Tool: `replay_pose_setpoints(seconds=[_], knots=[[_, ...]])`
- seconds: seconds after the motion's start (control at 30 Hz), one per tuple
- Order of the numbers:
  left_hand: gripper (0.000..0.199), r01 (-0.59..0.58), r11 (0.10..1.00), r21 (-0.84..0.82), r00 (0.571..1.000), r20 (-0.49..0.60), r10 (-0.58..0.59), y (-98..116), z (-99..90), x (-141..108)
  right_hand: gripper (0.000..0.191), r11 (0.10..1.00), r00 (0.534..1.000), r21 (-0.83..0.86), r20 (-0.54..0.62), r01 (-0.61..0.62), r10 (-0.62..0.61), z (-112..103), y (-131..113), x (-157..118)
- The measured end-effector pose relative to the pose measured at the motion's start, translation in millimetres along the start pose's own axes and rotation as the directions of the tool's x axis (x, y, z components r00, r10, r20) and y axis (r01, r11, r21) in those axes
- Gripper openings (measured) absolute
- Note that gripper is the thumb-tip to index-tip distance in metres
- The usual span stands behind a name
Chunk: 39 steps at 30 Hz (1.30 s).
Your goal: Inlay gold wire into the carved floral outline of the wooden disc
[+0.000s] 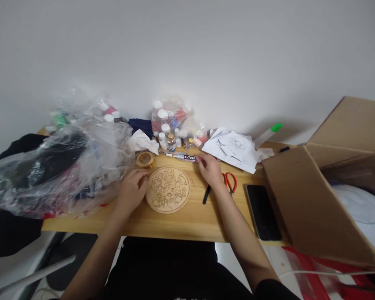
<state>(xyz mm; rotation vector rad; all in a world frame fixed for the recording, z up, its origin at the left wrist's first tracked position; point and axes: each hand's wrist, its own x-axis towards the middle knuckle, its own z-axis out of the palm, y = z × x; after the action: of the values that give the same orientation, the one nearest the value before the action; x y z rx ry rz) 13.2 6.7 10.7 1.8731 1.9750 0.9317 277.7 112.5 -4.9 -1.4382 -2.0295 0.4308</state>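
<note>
A round wooden board (168,189) with carved flower-like line work lies flat on the wooden table. My left hand (133,187) rests at its left edge, fingers loosely curved with a gap between thumb and forefinger and nothing visible in them. Just beyond that hand is a small round amber container (145,160). My right hand (210,170) is closed on the right end of a glue tube (186,157) marked B-7000, which lies crosswise behind the board, nozzle to the left. Right beside my wrist are red-handled pliers (231,183) and a dark flat strip (206,196).
Small bottles (171,142) and a filled clear bag (175,114) stand by the wall. A large plastic bag (81,166) covers the left side. Printed papers (233,148), a phone (263,212) and an open cardboard box (303,208) are on the right.
</note>
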Motion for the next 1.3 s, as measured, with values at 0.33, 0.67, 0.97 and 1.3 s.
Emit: replay_pose_setpoints(seconds=[0.33, 0.67, 0.97, 1.3], knots=[[0.029, 0.014, 0.988, -0.154, 0.999, -0.048, -0.022, -7, 1.0, -15, 0.033, 0.969, 0.963, 0.037, 0.112, 0.243, -0.246, -1, -52, -5], [0.025, 0.032, 0.973, -0.229, 0.999, 0.028, -0.026, -14, -11.9, -25, 0.068, 0.892, 0.746, 0.077, 0.520, 0.445, -0.416, 49, -124, 66], [0.024, 0.026, 0.952, -0.305, 0.998, 0.067, -0.005, -16, -14.2, -21, 0.080, 0.885, 0.678, 0.043, 0.625, 0.464, -0.386, 65, -128, 84], [0.023, -0.074, 0.956, -0.285, 0.996, 0.032, 0.087, -18, -10.8, -20, 0.077, 0.882, 0.679, 0.035, 0.623, 0.470, -0.387, 80, -132, 70]])
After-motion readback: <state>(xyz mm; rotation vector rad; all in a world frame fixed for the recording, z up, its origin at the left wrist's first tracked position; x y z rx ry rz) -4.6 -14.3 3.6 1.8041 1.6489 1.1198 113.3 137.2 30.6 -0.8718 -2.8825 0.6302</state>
